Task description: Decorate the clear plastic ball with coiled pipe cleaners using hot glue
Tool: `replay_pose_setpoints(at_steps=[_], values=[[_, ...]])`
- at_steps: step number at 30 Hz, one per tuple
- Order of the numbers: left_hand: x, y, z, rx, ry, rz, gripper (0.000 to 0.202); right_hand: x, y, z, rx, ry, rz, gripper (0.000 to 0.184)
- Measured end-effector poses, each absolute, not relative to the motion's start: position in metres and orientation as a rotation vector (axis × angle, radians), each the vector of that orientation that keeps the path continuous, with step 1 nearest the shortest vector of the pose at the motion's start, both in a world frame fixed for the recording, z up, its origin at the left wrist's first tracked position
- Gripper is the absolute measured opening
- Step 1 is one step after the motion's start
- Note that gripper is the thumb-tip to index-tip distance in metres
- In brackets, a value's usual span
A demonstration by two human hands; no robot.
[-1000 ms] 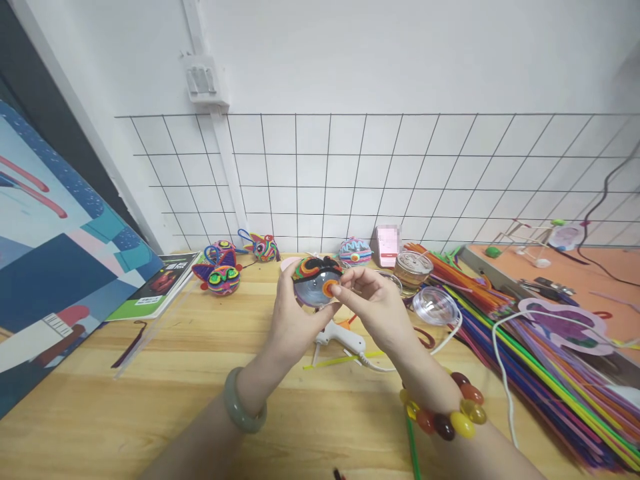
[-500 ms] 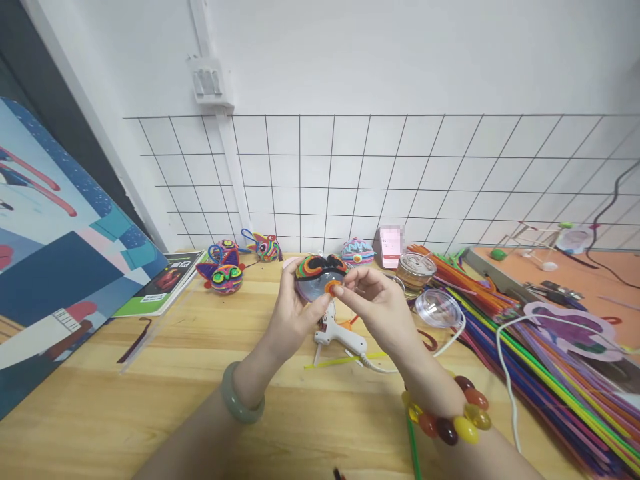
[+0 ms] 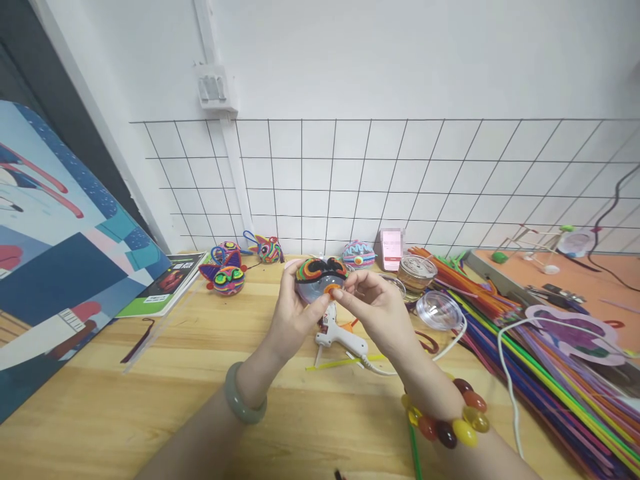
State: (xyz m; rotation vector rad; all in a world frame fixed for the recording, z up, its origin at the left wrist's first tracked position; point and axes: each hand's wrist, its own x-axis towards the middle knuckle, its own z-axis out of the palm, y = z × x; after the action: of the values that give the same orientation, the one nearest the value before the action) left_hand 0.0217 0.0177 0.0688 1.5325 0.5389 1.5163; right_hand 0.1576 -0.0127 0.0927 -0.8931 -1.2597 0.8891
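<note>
A clear plastic ball (image 3: pixel 311 292) is held up over the table, its upper part covered with black, orange and green pipe-cleaner coils (image 3: pixel 323 268). My left hand (image 3: pixel 293 313) is closed around the ball's left side, thumb at the front. With thumb and fingers, my right hand (image 3: pixel 377 303) presses a small orange pipe-cleaner coil (image 3: pixel 331 290) against the ball's lower front. Both thumbs meet at this coil and partly hide it. Below the hands lies a white hot glue gun (image 3: pixel 343 339), its cord running right. Beside it is a yellow pipe cleaner (image 3: pixel 325 364).
Finished-looking pipe-cleaner balls (image 3: pixel 229 280) stand at the back left; a blue-striped one (image 3: pixel 359 253) is behind my hands. A phone (image 3: pixel 391 249), a round tape roll (image 3: pixel 418 270), a clear half shell (image 3: pixel 440 310) and pipe-cleaner bundles (image 3: pixel 540 380) occupy the right. A magazine (image 3: pixel 160 287) lies left.
The view has shifted slightly. My hands keep nearly the same grip, with the orange coil still pressed to the ball.
</note>
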Motion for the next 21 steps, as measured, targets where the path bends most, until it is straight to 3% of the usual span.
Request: replay_pose_setpoints(at_steps=[21], values=[[0.0148, 0.0238, 0.0626, 1.379, 0.523, 1.430, 0.041, 0.1646, -0.0061, 0.0853, -0.773, -1.176, 1.027, 0.014]])
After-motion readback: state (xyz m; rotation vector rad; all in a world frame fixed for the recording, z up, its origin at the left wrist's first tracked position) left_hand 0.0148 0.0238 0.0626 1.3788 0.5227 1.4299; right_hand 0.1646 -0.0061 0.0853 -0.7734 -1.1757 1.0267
